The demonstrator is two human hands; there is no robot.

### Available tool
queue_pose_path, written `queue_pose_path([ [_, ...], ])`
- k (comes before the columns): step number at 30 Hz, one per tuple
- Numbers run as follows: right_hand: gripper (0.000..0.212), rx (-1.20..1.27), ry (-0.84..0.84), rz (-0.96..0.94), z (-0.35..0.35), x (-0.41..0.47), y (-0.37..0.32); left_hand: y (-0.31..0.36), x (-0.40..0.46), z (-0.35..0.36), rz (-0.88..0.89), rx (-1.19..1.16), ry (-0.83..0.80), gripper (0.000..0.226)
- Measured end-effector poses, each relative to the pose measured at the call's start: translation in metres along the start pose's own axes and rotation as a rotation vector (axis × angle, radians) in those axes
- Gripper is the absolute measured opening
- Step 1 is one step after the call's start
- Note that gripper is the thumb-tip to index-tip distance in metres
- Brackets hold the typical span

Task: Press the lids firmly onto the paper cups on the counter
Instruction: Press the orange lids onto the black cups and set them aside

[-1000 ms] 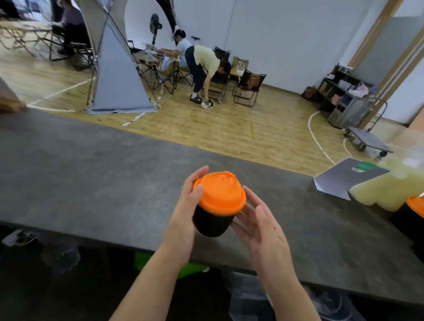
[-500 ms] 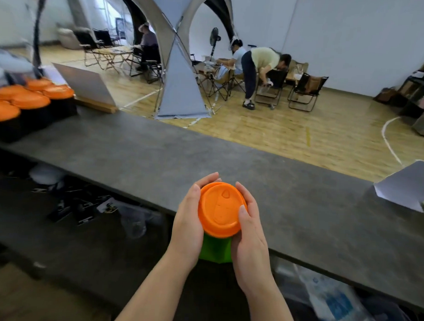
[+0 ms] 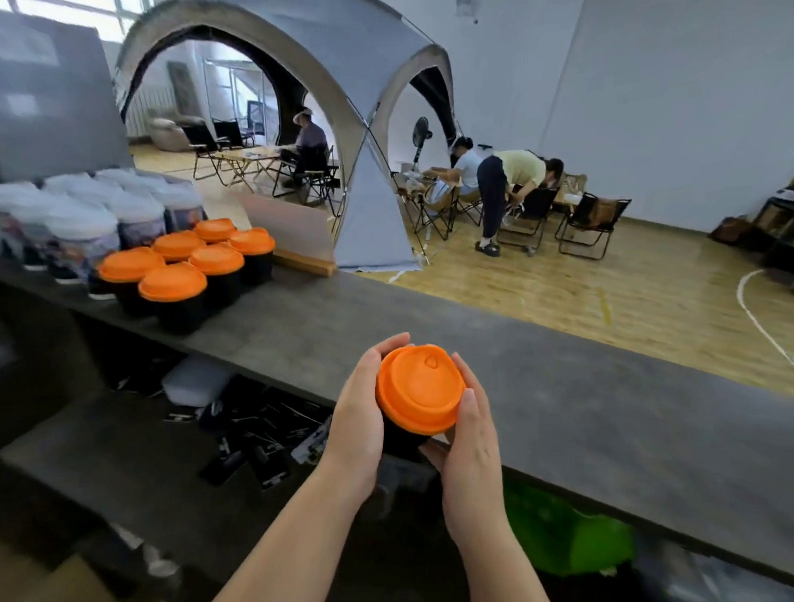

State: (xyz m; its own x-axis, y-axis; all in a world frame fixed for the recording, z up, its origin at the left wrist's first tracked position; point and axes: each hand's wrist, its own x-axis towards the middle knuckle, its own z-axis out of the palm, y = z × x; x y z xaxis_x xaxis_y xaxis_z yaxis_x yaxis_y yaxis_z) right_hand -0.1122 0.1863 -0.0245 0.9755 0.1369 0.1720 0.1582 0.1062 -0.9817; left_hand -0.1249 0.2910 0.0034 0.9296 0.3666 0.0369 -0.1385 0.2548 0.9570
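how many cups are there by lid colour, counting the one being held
orange-lidded cups grouped on the counter: 6
orange-lidded cup held between left hand and right hand: 1
clear-lidded cups behind them: blurred, cannot count
total orange-lidded: 7

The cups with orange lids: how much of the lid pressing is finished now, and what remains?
Done, as it looks: six black cups at the left of the counter already wear orange lids. In hand: the left hand and right hand grip one more cup by the counter's near edge, its orange lid on top; how firmly it is seated cannot be told. Left: no unlidded cup shows in this view.
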Motion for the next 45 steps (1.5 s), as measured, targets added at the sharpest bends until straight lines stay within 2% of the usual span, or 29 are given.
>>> queue_pose_path([
  [6, 0.035, 0.081, 0.222, 0.143, 0.115, 0.026, 0.013, 0.013, 0.040, -0.112, -0.082, 0.049, -0.116, 0.041],
  [13, 0.031, 0.035, 0.340, 0.134, 0.183, 0.056, 0.036, 0.006, 0.064, -0.184, -0.098, 0.117, -0.135, 0.039],
  [21, 0.032, -0.093, 0.269, 0.038, 0.228, 0.119, 0.061, 0.003, 0.125, -0.210, -0.079, 0.105, -0.096, 0.034],
  [26, 0.033, -0.101, 0.111, 0.142, 0.246, 0.178, 0.073, 0.003, 0.191, -0.215, -0.084, 0.086, -0.042, 0.033],
  [31, 0.022, -0.087, 0.140, 0.195, 0.252, 0.248, 0.077, -0.006, 0.263, -0.203, -0.046, 0.097, 0.003, 0.046],
  [36, 0.035, -0.091, 0.124, 0.247, 0.260, 0.293, 0.093, -0.021, 0.313, -0.195, -0.062, 0.102, 0.057, 0.081],
  [41, 0.041, -0.108, 0.091, 0.230, 0.267, 0.310, 0.110, -0.026, 0.336, -0.199, -0.077, 0.092, 0.084, 0.071],
  [45, 0.044, -0.119, 0.094, 0.215, 0.270, 0.309, 0.111, -0.027, 0.335, -0.199, -0.102, 0.073, 0.082, 0.079],
])
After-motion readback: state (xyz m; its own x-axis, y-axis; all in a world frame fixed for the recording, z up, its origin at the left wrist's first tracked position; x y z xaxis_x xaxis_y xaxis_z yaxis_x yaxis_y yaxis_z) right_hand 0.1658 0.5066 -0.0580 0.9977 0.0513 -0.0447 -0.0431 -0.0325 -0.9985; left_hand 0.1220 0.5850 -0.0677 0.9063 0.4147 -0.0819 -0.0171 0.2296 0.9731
